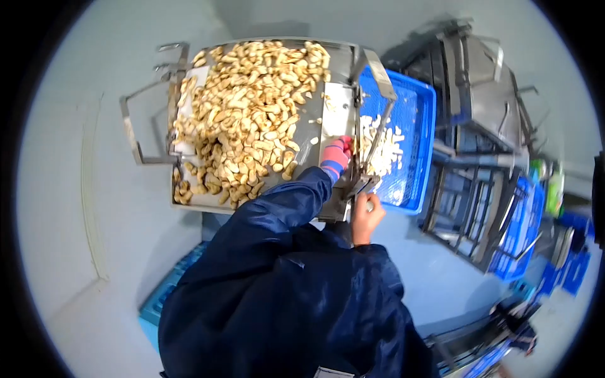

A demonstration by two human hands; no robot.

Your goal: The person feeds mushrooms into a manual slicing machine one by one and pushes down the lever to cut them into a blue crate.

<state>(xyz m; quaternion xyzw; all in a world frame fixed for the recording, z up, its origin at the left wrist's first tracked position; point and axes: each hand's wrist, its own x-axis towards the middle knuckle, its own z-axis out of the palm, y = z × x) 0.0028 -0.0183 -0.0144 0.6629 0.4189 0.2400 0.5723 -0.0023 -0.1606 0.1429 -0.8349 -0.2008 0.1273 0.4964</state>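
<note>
My left hand (337,155), in a pink and blue striped glove, is over a white cutting board (338,110) at the table's right edge. Its fingers are closed close beside the metal cutter (376,148); what they hold is hidden. My bare right hand (367,217) is wrapped around the handle at the near end of the cutter's long lever. Left of my gloved hand lies a large heap of tan, curved, finger-like pieces (252,113) whose kind I cannot tell. Beyond the blade, paler whitish pieces (386,148) lie in a blue plastic crate (413,142).
The heap lies on a steel table (307,135) with a raised rim. A metal bracket (129,129) juts out on the left. Steel frames (482,82) and more blue crates (513,230) stand at the right. A teal crate (170,286) sits low on the left.
</note>
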